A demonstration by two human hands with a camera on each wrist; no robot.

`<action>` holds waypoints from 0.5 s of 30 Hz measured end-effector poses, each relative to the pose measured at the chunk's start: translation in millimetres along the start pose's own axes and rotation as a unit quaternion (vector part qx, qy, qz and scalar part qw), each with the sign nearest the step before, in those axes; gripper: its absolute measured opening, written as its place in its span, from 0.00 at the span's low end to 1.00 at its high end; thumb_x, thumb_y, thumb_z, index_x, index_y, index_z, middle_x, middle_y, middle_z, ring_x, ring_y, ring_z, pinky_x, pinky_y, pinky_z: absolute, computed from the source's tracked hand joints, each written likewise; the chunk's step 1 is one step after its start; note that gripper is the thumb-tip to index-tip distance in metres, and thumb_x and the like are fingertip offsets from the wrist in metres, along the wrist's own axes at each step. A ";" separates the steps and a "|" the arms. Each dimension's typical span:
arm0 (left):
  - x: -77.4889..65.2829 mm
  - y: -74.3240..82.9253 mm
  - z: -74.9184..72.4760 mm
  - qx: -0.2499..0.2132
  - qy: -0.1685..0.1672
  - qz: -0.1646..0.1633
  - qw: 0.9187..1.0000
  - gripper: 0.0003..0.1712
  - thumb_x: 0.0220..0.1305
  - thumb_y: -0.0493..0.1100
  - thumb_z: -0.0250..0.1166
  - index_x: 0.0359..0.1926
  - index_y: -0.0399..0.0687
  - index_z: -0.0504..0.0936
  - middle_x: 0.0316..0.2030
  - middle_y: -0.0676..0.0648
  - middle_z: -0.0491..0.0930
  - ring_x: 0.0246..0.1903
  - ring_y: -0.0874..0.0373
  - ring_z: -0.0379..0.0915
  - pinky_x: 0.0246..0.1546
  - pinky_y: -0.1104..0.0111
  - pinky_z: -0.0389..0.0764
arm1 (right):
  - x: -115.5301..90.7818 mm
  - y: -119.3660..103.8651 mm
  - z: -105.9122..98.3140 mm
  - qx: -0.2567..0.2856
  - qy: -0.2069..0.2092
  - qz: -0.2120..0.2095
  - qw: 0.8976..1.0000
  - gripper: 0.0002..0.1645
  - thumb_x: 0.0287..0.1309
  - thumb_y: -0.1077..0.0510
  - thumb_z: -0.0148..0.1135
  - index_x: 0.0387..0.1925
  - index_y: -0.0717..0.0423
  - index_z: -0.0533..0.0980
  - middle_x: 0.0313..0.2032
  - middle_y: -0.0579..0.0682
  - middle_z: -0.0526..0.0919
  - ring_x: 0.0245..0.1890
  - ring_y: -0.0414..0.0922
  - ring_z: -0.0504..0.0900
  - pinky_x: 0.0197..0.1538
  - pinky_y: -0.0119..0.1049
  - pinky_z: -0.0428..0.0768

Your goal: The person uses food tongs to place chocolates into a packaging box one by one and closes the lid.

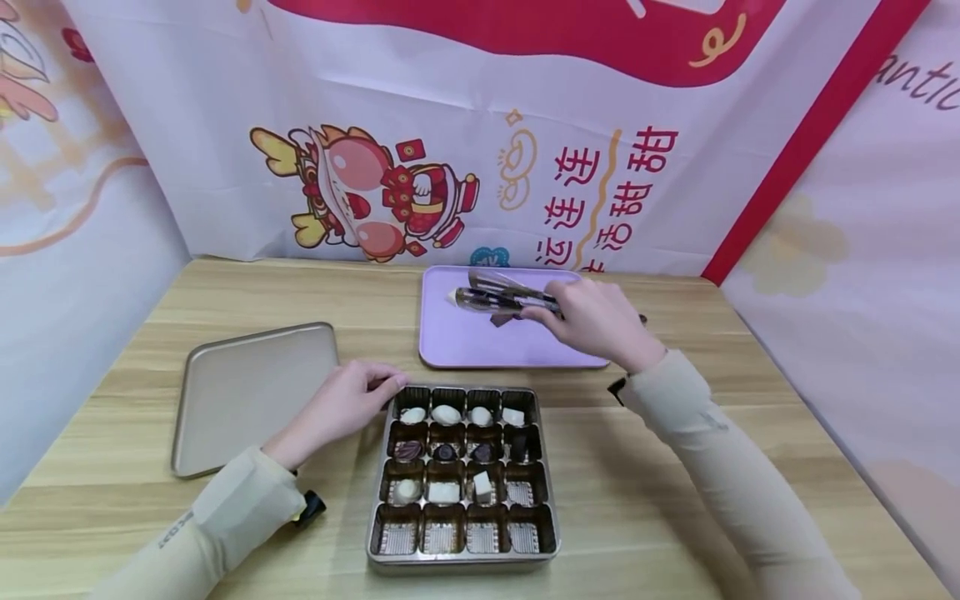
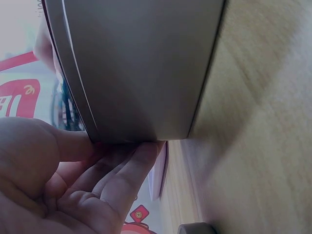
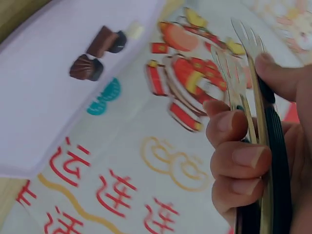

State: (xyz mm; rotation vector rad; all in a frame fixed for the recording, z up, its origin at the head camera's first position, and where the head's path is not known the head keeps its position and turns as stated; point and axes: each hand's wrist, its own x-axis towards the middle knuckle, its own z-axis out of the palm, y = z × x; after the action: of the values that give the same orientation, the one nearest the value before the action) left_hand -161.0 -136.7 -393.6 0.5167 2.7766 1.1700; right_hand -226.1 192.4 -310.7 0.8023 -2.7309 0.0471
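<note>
My left hand [image 1: 352, 400] grips the back left corner of a divided metal box [image 1: 465, 560], thumb near the rim and fingers against the wall in the left wrist view. White and dark chocolates [image 1: 446, 414] sit in its back three rows of compartments; the front row shows bare ribbed bottoms. Over the lilac tray [image 1: 450, 354], my right hand [image 1: 600, 321] holds metal tongs [image 1: 510, 293] with dark handles. Nothing shows between the fork-like tips in the right wrist view. Brown chocolates [image 3: 85, 67] and a whitish piece [image 3: 135, 30] lie on that tray.
A beige metal lid [image 1: 255, 392] lies flat on the wooden table [image 1: 630, 517], left of the box. Behind the lilac tray rises a printed cloth [image 1: 480, 100], meeting the table's back edge. More printed cloth hangs at both sides.
</note>
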 end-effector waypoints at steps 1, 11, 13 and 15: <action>0.4 -0.3 0.4 -0.001 0.000 0.001 1.000 0.15 0.70 0.48 0.56 0.48 0.46 0.83 0.48 0.45 0.80 0.34 0.58 0.74 0.46 0.57 0.72 | 8.3 1.4 4.1 -0.003 -0.013 0.012 1.000 0.29 0.61 0.30 0.50 0.22 0.49 0.68 0.15 0.45 0.66 0.15 0.43 0.66 0.17 0.39 0.64; 1.6 -0.9 2.4 -0.010 -0.003 -0.005 1.000 0.14 0.70 0.48 0.56 0.47 0.46 0.83 0.42 0.48 0.81 0.18 0.57 0.65 0.30 0.61 0.73 | 63.8 2.7 37.5 -0.013 -0.148 0.098 0.984 0.29 0.64 0.33 0.47 0.19 0.49 0.71 0.19 0.47 0.74 0.19 0.45 0.72 0.19 0.40 0.70; 1.6 -1.4 2.9 -0.011 -0.003 -0.005 1.000 0.14 0.70 0.47 0.56 0.47 0.46 0.83 0.42 0.48 0.81 0.15 0.57 0.61 0.28 0.63 0.72 | 69.5 0.4 40.7 -0.014 -0.163 0.102 0.981 0.28 0.65 0.35 0.46 0.19 0.49 0.71 0.21 0.48 0.74 0.20 0.46 0.73 0.20 0.42 0.70; 1.1 -2.3 3.1 -0.005 0.000 0.001 1.000 0.14 0.69 0.47 0.56 0.46 0.47 0.84 0.44 0.48 0.81 0.19 0.59 0.65 0.34 0.62 0.73 | 74.0 -2.0 43.3 -0.014 -0.176 0.101 0.979 0.27 0.66 0.38 0.44 0.19 0.50 0.72 0.23 0.49 0.75 0.22 0.47 0.73 0.22 0.43 0.71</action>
State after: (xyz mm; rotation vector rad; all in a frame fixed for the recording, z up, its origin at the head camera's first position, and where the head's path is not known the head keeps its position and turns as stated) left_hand -162.1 -135.7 -397.3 0.5195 2.7703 1.1834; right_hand -296.1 147.0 -330.9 0.5652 -3.1311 -0.0993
